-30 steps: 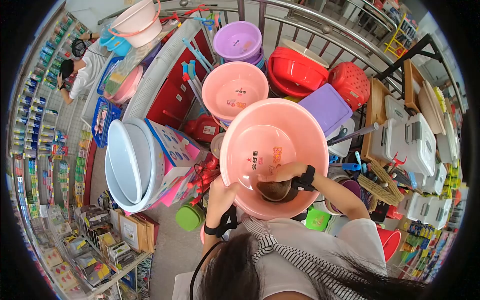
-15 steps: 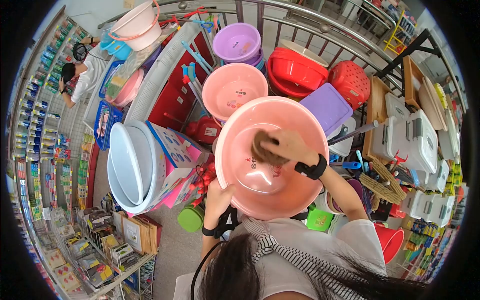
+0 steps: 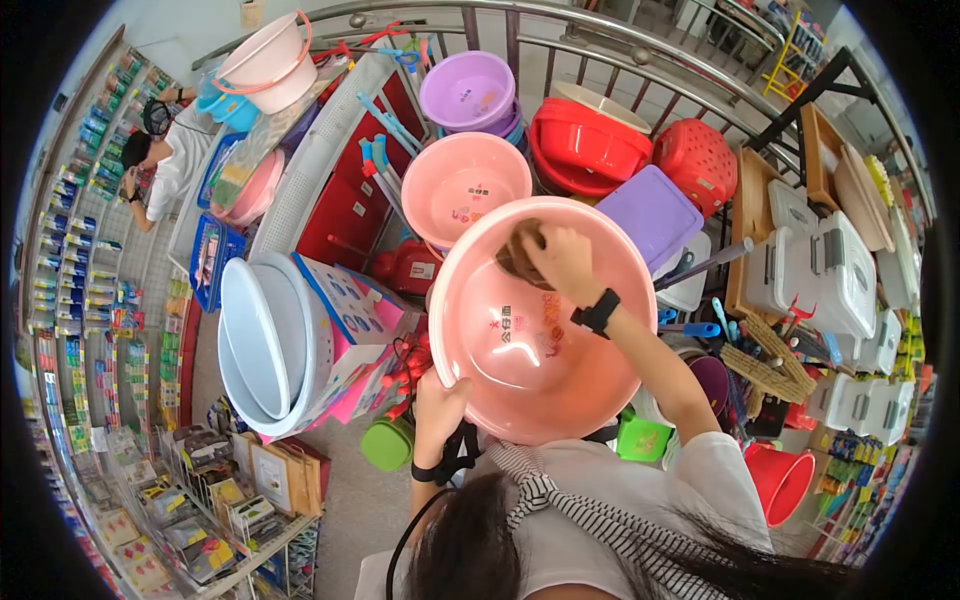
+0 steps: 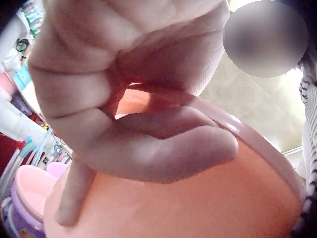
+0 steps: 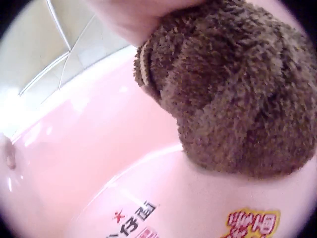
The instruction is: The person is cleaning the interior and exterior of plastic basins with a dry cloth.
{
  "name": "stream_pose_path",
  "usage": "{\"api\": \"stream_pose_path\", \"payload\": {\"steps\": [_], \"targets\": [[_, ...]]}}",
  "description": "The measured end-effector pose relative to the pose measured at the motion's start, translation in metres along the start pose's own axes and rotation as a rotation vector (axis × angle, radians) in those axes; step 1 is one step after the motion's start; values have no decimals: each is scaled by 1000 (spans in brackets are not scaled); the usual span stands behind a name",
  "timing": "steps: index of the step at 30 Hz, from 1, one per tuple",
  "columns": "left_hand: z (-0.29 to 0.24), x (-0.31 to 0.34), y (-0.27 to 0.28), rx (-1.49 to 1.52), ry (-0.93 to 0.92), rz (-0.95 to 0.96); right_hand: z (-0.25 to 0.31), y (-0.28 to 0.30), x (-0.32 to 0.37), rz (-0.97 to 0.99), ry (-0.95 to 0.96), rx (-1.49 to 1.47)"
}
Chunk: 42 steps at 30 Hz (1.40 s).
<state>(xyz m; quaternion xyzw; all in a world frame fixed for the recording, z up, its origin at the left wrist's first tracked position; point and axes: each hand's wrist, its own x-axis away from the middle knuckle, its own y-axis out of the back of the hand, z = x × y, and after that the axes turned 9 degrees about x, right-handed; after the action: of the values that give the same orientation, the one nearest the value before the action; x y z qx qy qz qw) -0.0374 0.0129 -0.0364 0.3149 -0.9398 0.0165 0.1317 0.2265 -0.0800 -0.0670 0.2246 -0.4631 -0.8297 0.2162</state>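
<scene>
Currently | left hand (image 3: 440, 405) grips pink basin rim (image 3: 437, 325) | right hand (image 3: 564, 266) clutches brown cloth (image 3: 515, 254), far side | basin's nearside open

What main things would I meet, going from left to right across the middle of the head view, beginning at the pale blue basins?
Pale blue basins, left hand gripping the pink basin, brown fluffy cloth, purple lid, storage box with grey latches.
</scene>
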Motion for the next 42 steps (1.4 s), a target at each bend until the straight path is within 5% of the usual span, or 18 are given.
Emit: {"api": "stream_pose_path", "payload": {"steps": [6,13,15,21,30,34,37,39,42], "targets": [[-4,-2,-4,-32,12,12,38,-19,14,-30,123,-93],[5,4,-2,-79,51,-69,0,-12,5,-45,-173,-99],[3,4,-6,-42,26,-64,7,-12,7,-147,-83,-177],[-12,1,-10,-67,1,-22,32,-6,12,-18,55,-192],[-14,0,-9,-101,-18,16,-24,7,16,-180,-461,-298],[-4,0,-8,-44,-7,11,-28,5,21,-231,-482,-298],[3,2,-6,1,-6,-16,-24,21,25,-66,-407,-348],[8,3,-4,8,4,-25,-19,43,32,-112,-361,-784],[5,8,0,64,51,-56,-34,95,53,-166,-502,-731]]}}
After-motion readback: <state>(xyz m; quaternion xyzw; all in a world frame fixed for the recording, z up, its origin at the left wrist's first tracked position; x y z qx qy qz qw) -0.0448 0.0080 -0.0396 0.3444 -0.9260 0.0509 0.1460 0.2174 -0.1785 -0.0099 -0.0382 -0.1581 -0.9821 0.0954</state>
